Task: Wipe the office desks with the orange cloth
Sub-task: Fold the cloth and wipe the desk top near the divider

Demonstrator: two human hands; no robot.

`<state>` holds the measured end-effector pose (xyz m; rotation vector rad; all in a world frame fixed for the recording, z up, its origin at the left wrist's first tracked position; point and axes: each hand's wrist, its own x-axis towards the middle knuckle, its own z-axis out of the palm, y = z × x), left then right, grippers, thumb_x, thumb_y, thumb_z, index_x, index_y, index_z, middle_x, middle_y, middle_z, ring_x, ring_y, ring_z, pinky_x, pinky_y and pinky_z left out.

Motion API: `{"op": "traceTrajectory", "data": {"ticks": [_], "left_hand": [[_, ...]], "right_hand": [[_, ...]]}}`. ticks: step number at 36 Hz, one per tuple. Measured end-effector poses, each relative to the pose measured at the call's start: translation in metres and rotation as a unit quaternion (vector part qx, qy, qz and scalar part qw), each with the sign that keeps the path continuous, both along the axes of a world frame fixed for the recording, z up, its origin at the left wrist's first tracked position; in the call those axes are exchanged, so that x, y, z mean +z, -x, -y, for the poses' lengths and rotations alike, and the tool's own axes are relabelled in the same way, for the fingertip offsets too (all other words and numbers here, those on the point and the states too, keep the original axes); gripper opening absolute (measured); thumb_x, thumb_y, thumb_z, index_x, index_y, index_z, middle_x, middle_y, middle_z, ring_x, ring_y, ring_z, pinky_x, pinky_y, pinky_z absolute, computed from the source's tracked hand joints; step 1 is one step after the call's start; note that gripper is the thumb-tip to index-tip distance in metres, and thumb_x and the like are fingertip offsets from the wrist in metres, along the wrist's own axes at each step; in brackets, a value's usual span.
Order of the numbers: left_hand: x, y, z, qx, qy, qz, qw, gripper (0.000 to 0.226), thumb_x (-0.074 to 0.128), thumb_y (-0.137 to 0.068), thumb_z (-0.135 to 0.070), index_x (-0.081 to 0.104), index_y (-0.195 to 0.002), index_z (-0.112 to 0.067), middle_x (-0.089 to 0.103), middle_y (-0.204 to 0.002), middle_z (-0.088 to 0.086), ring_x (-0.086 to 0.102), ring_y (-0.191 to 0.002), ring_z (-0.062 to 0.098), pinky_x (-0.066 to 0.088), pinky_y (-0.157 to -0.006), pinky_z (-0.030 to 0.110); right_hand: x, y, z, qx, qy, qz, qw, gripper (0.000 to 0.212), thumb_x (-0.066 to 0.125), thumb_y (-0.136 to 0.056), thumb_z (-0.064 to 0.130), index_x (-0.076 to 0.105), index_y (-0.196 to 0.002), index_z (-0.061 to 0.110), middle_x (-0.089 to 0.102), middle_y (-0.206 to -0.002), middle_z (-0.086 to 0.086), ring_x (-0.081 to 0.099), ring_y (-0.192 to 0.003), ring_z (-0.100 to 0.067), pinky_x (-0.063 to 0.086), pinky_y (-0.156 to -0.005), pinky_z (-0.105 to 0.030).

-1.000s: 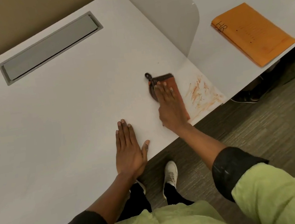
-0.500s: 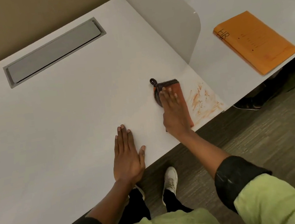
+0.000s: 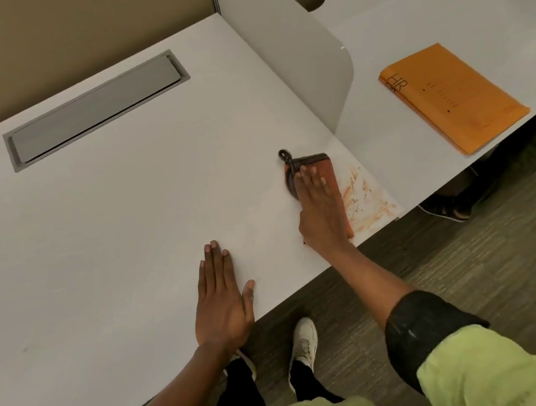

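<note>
The orange cloth (image 3: 327,169), with a dark border and a small hanging loop, lies flat on the white desk (image 3: 125,203) near its right front corner. My right hand (image 3: 321,211) presses flat on top of the cloth, fingers together, covering most of it. Just right of the cloth, orange smears (image 3: 363,196) mark the desk's corner. My left hand (image 3: 220,296) rests palm down on the desk's front edge, fingers straight, holding nothing.
A grey cable hatch (image 3: 96,109) is set into the desk's back. A rounded divider panel (image 3: 303,63) separates a second desk (image 3: 374,31) carrying an orange folder (image 3: 452,95). Another person's dark shoe (image 3: 446,208) shows under that desk.
My right hand and the cloth have stayed beside the smears with only slight shifting. The view has tilted, so more of the neighbouring desk shows.
</note>
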<state>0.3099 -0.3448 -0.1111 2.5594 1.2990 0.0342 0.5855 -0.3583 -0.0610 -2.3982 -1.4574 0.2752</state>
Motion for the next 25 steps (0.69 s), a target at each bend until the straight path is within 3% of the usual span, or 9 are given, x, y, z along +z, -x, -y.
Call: {"op": "traceTrajectory", "data": {"ticks": [3, 9, 11, 15, 18, 25], "left_hand": [[0.0, -0.001, 0.0, 0.004, 0.005, 0.005, 1.0, 0.079, 0.022, -0.116, -0.054, -0.007, -0.174, -0.011, -0.017, -0.184, 0.008, -0.011, -0.171, 0.026, -0.004, -0.136, 0.038], [0.005, -0.015, -0.002, -0.008, 0.029, 0.032, 0.999, 0.081, 0.025, -0.115, -0.058, -0.007, -0.175, -0.014, -0.018, -0.184, 0.003, -0.013, -0.171, 0.021, -0.006, -0.136, 0.036], [0.007, -0.029, -0.004, -0.016, 0.032, 0.031, 0.999, 0.08, 0.021, -0.115, -0.059, -0.004, -0.175, -0.012, -0.019, -0.183, 0.005, -0.015, -0.17, 0.021, -0.007, -0.136, 0.036], [0.01, -0.054, -0.004, -0.027, 0.043, 0.026, 0.998, 0.08, 0.011, -0.114, -0.061, -0.009, -0.174, -0.012, -0.026, -0.181, 0.004, -0.023, -0.169, 0.018, -0.013, -0.135, 0.033], [0.01, -0.057, -0.004, -0.025, 0.042, 0.02, 0.999, 0.079, 0.01, -0.114, -0.061, -0.012, -0.174, -0.014, -0.028, -0.181, 0.001, -0.025, -0.168, 0.015, -0.015, -0.134, 0.031], [0.011, -0.056, -0.005, -0.024, 0.042, 0.021, 0.999, 0.076, 0.019, -0.115, -0.054, -0.002, -0.175, -0.012, -0.02, -0.183, 0.003, -0.02, -0.169, 0.015, -0.011, -0.136, 0.033]], "right_hand": [[-0.004, 0.039, 0.021, 0.026, -0.017, -0.016, 0.999, 0.082, 0.051, -0.095, -0.004, 0.013, -0.167, 0.006, 0.01, -0.176, -0.012, 0.002, -0.164, -0.026, 0.009, -0.134, -0.045], [-0.011, 0.089, 0.086, 0.111, 0.021, -0.021, 0.993, 0.09, 0.035, -0.082, 0.006, 0.003, -0.167, 0.007, 0.0, -0.176, -0.015, -0.006, -0.164, -0.029, 0.01, -0.134, -0.049], [-0.008, 0.07, 0.08, 0.092, 0.019, -0.007, 0.996, 0.087, 0.036, -0.085, 0.003, 0.008, -0.167, 0.008, 0.005, -0.176, -0.014, -0.004, -0.164, -0.028, 0.009, -0.134, -0.048], [0.003, 0.012, 0.038, -0.002, 0.028, 0.017, 0.999, 0.088, 0.057, -0.089, -0.004, 0.014, -0.166, 0.004, 0.013, -0.174, -0.016, 0.004, -0.164, -0.03, 0.009, -0.134, -0.047], [0.007, -0.01, 0.013, -0.029, 0.039, 0.004, 0.999, 0.082, 0.049, -0.094, -0.003, 0.01, -0.166, 0.002, 0.008, -0.176, -0.016, 0.001, -0.164, -0.03, 0.007, -0.134, -0.046], [-0.003, 0.064, 0.049, -0.002, 0.033, -0.017, 0.999, 0.09, 0.049, -0.094, 0.001, -0.004, -0.166, 0.006, -0.009, -0.175, -0.015, -0.013, -0.163, -0.031, 0.005, -0.134, -0.048]]}}
